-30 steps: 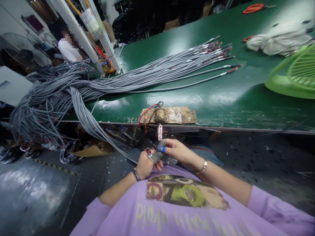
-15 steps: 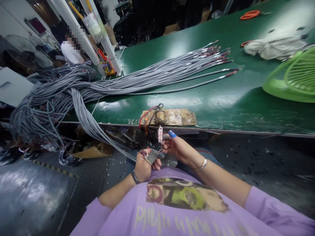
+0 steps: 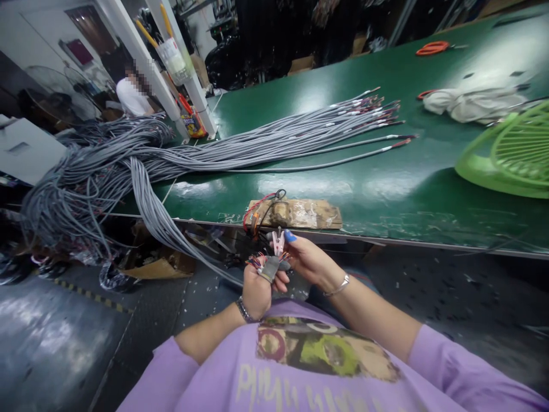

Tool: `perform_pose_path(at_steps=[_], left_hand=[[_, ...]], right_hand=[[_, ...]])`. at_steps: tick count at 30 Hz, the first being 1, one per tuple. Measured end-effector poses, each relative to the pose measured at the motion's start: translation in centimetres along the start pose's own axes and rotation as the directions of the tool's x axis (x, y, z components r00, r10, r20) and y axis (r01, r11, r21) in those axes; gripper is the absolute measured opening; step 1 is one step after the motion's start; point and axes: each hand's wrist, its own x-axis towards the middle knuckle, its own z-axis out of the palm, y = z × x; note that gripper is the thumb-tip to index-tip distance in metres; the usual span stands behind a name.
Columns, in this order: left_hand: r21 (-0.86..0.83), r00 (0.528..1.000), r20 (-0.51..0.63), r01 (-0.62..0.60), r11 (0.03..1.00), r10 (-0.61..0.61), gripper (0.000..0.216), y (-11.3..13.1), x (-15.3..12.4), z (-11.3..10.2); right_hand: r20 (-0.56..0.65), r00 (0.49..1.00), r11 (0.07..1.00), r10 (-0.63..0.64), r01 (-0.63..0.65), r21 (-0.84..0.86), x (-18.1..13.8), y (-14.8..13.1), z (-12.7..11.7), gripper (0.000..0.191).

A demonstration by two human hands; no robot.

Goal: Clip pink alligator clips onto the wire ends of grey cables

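The grey cable end (image 3: 269,268), with thin coloured wires fanned out of it, sits in the left hand (image 3: 257,289) in front of the purple shirt, just below the table's near edge. The left fingers are curled closed around it, the grey-capped thumb pressing on top. A second ago the right hand (image 3: 307,258) worked at this same wire end. Now it has lifted away, and its fingers (image 3: 290,236), one capped in blue, pinch the small pink clip (image 3: 278,241) hanging under the edge. Above the clip a worn brown cardboard strip (image 3: 300,213) lies on the green table (image 3: 386,183), with red and black wire loops (image 3: 259,205) at its left end. Farther back lie a long bundle of grey cables (image 3: 274,134), a lime-green plastic fan guard (image 3: 510,153) and a white cloth (image 3: 472,104).
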Motion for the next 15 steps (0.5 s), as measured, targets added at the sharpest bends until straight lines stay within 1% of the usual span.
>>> perform_pose_path(at_steps=[3, 8, 12, 15], left_hand=[[-0.004, 1.000, -0.008, 0.027, 1.000, -0.027, 0.051, 0.0, -0.2, 0.1], [-0.008, 0.997, -0.012, 0.073, 0.997, -0.073, 0.047, 0.1, -0.4, 0.2], [-0.004, 0.998, -0.007, 0.064, 0.998, -0.064, 0.051, 0.5, -0.5, 0.3], [-0.018, 0.999, 0.019, 0.043, 0.999, -0.042, 0.054, 0.7, -0.8, 0.1]], right_hand=[[-0.014, 1.000, 1.000, -0.009, 0.009, 0.022, 0.2, 0.2, 0.1, 0.048], [-0.051, 0.999, 0.994, -0.009, 0.014, 0.111, 0.4, 0.4, 0.4, 0.044], [-0.007, 1.000, 0.987, -0.017, 0.018, 0.157, 0.4, 0.8, 0.3, 0.037], [0.031, 0.999, 0.977, 0.034, -0.039, 0.209, 0.3, 1.2, -0.3, 0.038]])
